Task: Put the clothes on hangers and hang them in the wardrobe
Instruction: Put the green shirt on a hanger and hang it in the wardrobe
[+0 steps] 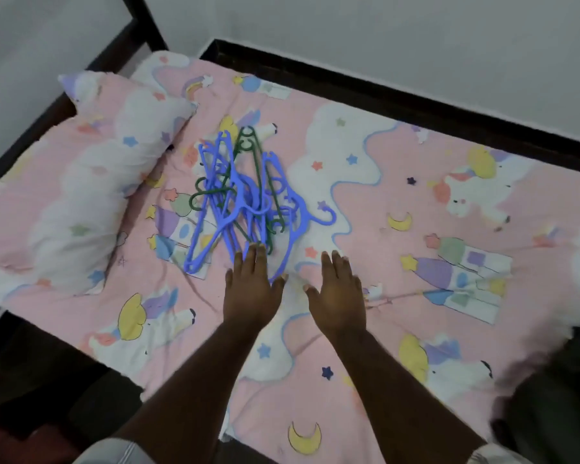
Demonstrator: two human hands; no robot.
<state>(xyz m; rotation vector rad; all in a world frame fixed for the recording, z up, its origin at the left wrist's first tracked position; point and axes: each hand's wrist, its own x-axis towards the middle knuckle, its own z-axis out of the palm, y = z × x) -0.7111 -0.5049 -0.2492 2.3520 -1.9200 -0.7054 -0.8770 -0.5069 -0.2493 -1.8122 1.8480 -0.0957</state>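
A tangled pile of several blue and green plastic hangers (245, 199) lies on the pink unicorn-print bed sheet (399, 195). My left hand (252, 289) is stretched out flat, palm down, with its fingertips over the near edge of the pile. Just right of the pile, my right hand (337, 293) is also flat with straight fingers over the sheet, holding nothing. A dark, blurred heap (556, 396) at the bed's right edge may be clothing; I cannot tell. No wardrobe is in view.
A pillow (81, 202) in matching print lies at the left end of the bed. The dark wooden bed frame (382, 95) runs along a pale wall behind. Dark floor shows at the lower left.
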